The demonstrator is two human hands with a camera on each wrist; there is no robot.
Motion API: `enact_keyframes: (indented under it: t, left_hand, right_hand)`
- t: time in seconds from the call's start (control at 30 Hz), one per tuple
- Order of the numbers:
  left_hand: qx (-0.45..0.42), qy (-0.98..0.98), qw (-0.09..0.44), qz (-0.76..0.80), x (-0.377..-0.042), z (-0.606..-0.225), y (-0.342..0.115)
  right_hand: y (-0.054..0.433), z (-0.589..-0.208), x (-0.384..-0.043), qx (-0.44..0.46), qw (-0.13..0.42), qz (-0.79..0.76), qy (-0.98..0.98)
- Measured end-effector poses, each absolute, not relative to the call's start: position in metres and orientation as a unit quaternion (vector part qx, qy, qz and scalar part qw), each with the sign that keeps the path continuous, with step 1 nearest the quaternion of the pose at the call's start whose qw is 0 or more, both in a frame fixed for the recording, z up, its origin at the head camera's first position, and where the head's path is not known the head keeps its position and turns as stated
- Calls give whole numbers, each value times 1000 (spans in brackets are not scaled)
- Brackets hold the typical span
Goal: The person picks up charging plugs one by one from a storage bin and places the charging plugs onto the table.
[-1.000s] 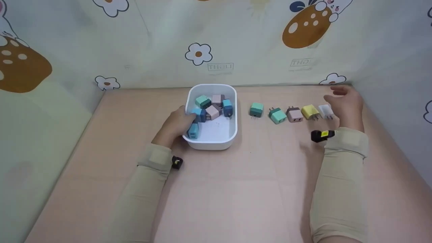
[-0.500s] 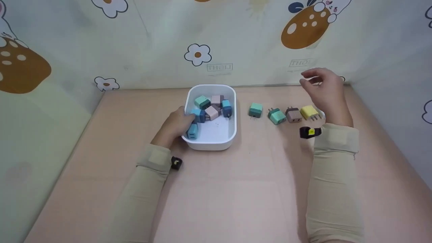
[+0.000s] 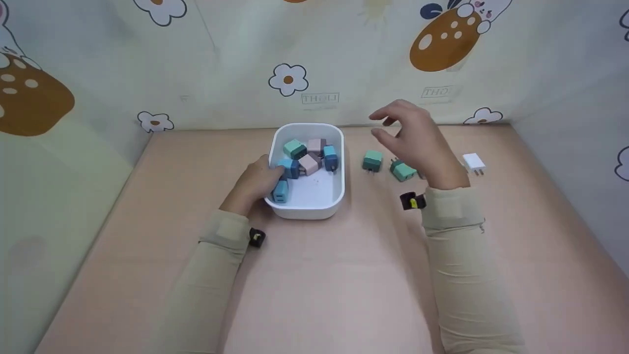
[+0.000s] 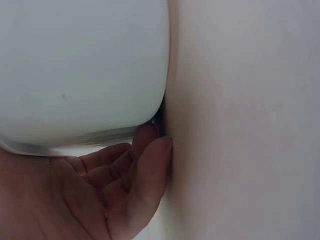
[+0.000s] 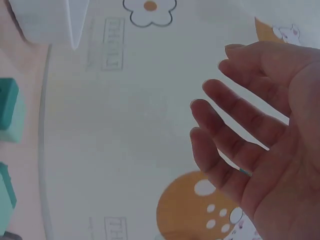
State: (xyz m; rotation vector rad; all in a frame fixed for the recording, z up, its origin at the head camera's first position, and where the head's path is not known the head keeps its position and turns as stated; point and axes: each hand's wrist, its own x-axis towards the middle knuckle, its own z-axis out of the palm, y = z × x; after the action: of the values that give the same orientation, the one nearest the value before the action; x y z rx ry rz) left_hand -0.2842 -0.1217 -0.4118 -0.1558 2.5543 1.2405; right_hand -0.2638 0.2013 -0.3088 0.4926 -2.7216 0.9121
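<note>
My left hand [image 3: 256,183] grips the left side of a white plastic bin [image 3: 314,212], thumb over the rim. The left wrist view shows its fingers [image 4: 145,185] curled against the bin's outer wall, low by the table. Several small two-tone plug chargers lie inside, among them a green one [image 3: 295,148], a pink one [image 3: 309,164] and a blue one [image 3: 330,158]. My right hand [image 3: 417,140], holding nothing, hovers over the row of chargers with fingers relaxed and spread. In that row, a green charger [image 3: 372,161], another green charger [image 3: 404,170] and a white charger [image 3: 474,162] show; the hand and wrist hide the others.
The bin stands near the back edge of the pink-covered table [image 3: 314,285], close to a patterned cloth wall [image 3: 221,73]. Side walls of cloth rise at left and right. A small black camera [image 3: 413,201] sits on the right wrist.
My right hand has moved left from beside the white charger, along the row toward the bin. It uncovers the white charger and now hides the yellow one. My left hand and the bin stay put.
</note>
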Motion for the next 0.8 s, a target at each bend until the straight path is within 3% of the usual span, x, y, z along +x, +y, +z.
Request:
enact_keyframes:
  t: [0.3, 0.53, 0.8]
  left_hand:
    - [-60, 890, 151, 427, -284, -411, -122]
    - [-50, 890, 149, 429, -283, -412, -123]
    - [-41, 889, 143, 433, -283, -412, -124]
  right_hand:
    - [140, -320, -247, 273, 64, 240, -929]
    - [99, -353, -242, 366, 32, 191, -910]
    - [84, -380, -244, 364, -11, 173, -915]
